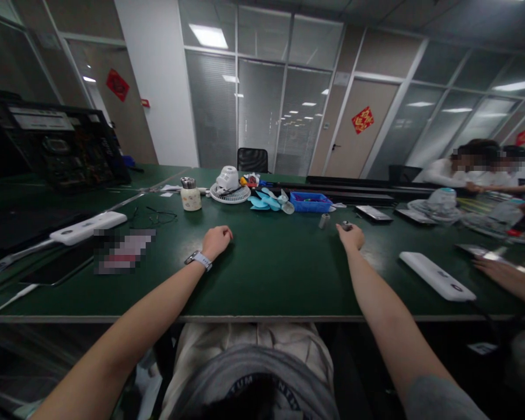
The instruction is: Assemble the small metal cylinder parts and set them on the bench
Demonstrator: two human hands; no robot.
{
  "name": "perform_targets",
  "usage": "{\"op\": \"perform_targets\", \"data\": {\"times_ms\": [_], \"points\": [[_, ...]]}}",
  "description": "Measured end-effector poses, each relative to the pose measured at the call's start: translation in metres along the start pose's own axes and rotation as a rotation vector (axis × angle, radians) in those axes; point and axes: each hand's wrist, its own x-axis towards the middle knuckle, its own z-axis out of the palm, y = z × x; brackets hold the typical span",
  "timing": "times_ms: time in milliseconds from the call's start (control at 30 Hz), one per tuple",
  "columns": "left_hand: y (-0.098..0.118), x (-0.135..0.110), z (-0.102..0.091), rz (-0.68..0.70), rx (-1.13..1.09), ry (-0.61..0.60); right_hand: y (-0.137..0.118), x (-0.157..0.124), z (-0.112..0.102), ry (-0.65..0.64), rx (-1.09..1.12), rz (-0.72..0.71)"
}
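My right hand point(352, 237) reaches over the green table, its fingers pinched on a small metal cylinder point(346, 225). A similar metal cylinder point(324, 220) stands upright just left of that hand, apart from it. My left hand point(216, 241), with a watch at the wrist, rests on the tabletop with its fingers curled in; I see nothing in them. Beyond the hands lie a white fan with its round grille point(230, 194), light-blue fan blades point(269, 201) and a blue tray point(310, 202) holding small parts.
A cream bottle point(191, 197) stands at the back left. White power strips point(88, 227) lie on both sides, with a phone point(61, 262) and cables at left. Another person's hand point(505, 277) is at the right. More people sit at the far right.
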Motion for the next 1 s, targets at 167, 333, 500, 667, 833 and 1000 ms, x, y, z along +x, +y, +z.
{"op": "perform_targets", "data": {"times_ms": [167, 333, 500, 667, 833, 1000], "points": [[0.001, 0.002, 0.003, 0.053, -0.043, -0.001, -0.025, -0.027, -0.005, 0.017, 0.068, -0.155], [0.013, -0.003, 0.007, 0.267, -0.212, 0.041, -0.085, -0.112, 0.014, -0.316, 0.401, -0.513], [0.030, -0.013, 0.001, 0.484, -0.343, 0.163, -0.134, -0.208, 0.035, -0.699, 0.624, -0.761], [0.030, -0.013, -0.013, 0.585, -0.321, 0.167, -0.148, -0.240, 0.035, -0.716, 0.618, -0.825], [0.025, -0.010, -0.018, 0.584, -0.305, 0.103, -0.144, -0.234, 0.037, -0.842, 0.688, -0.736], [0.031, -0.013, -0.015, 0.506, -0.428, 0.053, -0.144, -0.234, 0.041, -0.966, 0.811, -0.630]]}}
